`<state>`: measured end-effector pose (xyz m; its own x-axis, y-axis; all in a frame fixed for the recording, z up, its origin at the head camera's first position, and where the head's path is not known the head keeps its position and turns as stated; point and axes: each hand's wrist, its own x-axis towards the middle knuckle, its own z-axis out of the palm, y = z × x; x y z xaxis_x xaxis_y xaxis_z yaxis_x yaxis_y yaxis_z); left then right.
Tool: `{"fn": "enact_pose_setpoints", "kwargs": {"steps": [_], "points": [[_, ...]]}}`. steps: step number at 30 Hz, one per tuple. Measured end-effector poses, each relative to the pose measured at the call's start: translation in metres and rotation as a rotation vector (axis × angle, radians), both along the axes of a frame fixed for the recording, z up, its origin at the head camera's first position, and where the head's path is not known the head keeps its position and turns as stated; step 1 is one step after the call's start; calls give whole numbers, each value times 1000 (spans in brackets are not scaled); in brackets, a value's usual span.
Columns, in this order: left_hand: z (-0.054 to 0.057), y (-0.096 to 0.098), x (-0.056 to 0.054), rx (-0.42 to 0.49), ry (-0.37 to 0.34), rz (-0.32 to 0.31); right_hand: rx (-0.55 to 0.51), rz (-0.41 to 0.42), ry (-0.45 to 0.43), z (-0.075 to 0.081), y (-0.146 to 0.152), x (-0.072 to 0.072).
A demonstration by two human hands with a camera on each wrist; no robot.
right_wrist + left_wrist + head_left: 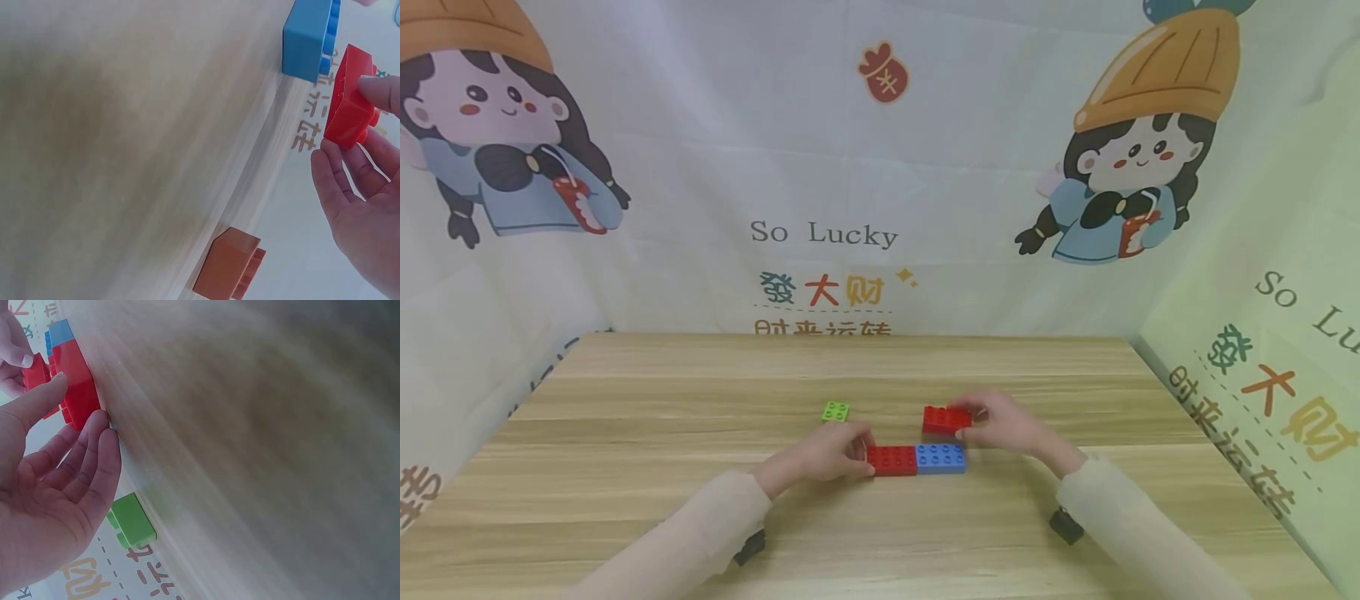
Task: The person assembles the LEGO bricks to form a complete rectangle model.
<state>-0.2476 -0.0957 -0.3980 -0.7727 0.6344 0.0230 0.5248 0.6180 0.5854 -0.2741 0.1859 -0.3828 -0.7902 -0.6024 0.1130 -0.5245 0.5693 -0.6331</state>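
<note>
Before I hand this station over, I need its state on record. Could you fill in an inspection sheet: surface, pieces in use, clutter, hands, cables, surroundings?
Surface: wood-grain table, with bricks resting on it.
Pieces in use: first red brick and blue brick lie end to end; second red brick is in hand, apart from both.
Clutter: loose pieces only, a green brick and, in the right wrist view, a brown brick.
Hands: left hand holds the first red brick's outer end; right hand pinches the second red brick.
Cables: nothing seen.
Surroundings: printed white cloth behind and at the sides; a dark device near each wrist.
</note>
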Motion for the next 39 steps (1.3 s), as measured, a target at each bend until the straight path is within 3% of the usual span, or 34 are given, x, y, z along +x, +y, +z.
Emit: {"fn": "enact_pose_setpoints", "kwargs": {"steps": [18,39], "points": [[1,0,0,4,-4,-5,-3,52,30,3,-10,20],[2,0,1,2,-13,3,88,79,109,-1,-25,29]]}}
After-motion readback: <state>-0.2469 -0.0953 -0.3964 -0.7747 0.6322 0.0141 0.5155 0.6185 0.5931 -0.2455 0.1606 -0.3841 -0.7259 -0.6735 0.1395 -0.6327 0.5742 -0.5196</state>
